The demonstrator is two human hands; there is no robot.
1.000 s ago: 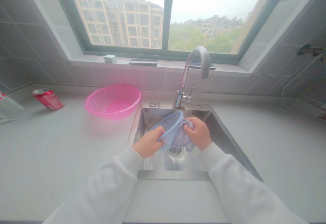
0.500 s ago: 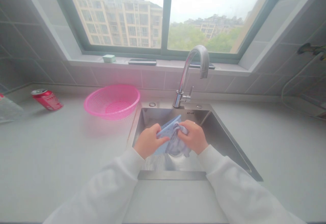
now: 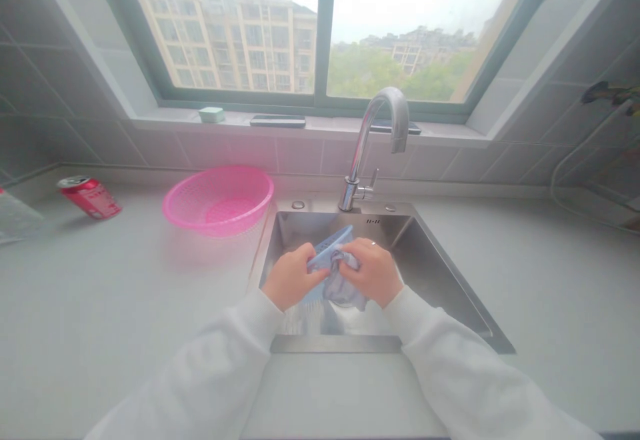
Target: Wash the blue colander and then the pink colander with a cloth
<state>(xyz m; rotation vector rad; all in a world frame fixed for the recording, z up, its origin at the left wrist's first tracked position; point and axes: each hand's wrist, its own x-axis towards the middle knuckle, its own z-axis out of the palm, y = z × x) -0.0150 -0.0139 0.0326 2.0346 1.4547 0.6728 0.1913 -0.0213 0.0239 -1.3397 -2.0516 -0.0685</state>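
So, right fingers [image 3: 356, 251] hold cloth [image 3: 341, 288] against basket [image 3: 329, 247].

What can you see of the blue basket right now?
The blue basket looks like light plastic, with a rim and a perforated wall. It is tilted over the sink, gripped by the left hand. The right hand holds a pale cloth against its side. Hands and cloth hide much of it.

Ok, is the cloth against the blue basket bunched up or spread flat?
Bunched up: the cloth is creased and gathered in the right hand, with a loose part hanging below.
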